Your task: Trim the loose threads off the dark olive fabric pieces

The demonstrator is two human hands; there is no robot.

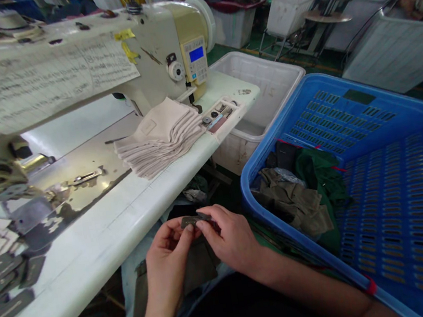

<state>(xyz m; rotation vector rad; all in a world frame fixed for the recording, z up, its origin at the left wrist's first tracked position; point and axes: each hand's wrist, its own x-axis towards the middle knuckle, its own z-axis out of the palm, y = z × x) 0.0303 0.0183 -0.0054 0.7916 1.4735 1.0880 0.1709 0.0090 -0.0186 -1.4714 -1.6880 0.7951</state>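
Above my lap, just off the table's front edge, my left hand [166, 267] and my right hand [233, 236] meet. Between both thumbs and fingertips is pinched a small dark grey-green fabric tab [187, 221] with a light stitched mark. A darker bit shows by the right fingertips; its kind is unclear. Similar dark tabs [8, 308] lie heaped at the table's left end. Brownish cloth [198, 262] rests on my lap below the hands, partly hidden by them.
A sewing machine [153, 56] stands on the white table [100, 237]. Fanned pale fabric pieces [161, 134] lie near its right end. To the right, a blue plastic basket [382, 87] holds dark and green cloth [321, 172]. Behind it sits a white bin [261, 65].
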